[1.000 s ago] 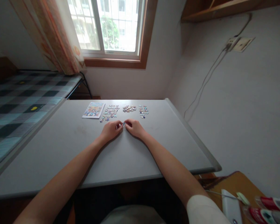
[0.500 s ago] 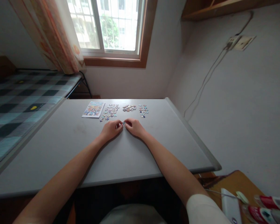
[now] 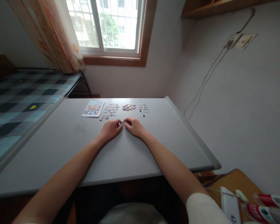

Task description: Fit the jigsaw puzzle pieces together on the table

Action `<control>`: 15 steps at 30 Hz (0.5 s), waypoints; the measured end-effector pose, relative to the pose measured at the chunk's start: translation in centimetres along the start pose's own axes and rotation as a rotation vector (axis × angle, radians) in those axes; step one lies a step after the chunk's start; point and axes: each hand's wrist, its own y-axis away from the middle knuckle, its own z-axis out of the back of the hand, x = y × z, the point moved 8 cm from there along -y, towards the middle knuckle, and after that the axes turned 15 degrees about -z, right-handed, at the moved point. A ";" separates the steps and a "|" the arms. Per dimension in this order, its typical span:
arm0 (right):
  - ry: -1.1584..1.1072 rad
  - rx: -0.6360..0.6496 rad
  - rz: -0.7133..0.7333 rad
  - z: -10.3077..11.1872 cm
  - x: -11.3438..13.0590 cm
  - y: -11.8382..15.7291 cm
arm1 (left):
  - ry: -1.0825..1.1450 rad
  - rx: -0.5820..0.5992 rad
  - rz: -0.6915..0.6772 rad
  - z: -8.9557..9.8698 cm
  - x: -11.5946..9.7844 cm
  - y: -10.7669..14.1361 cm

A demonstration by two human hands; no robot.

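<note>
Over the table, my left hand (image 3: 112,128) and my right hand (image 3: 134,126) meet fingertip to fingertip. Between them is a small jigsaw puzzle piece (image 3: 123,122), pinched from both sides; whether it is one piece or two joined, I cannot tell. Just beyond my left hand lie loose puzzle pieces (image 3: 110,111) spread in rough rows. A denser pile of pieces (image 3: 129,107) sits straight ahead of my fingers. Further right is a smaller group of pieces (image 3: 143,109). The printed picture sheet (image 3: 92,109) lies flat at the left of the rows.
The white table (image 3: 60,149) reaches to the wall under the window. A bed with a checked cover (image 3: 32,93) stands along the left. At the lower right, a wooden stool (image 3: 238,180) holds a white box-like device (image 3: 230,203) and two red-labelled bottles (image 3: 259,213).
Both hands keep the same pinch at the same spot on the table. The whole view has shifted very slightly; the puzzle groups look unchanged.
</note>
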 end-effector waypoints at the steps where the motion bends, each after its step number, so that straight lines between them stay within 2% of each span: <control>1: 0.000 0.000 0.000 0.0 0.0 0.0 | 0.000 0.001 0.001 0.0 0.0 0.0; 15: -0.007 -0.004 0.020 -0.1 0.0 -0.1 | -0.008 0.005 -0.005 -0.1 0.2 0.1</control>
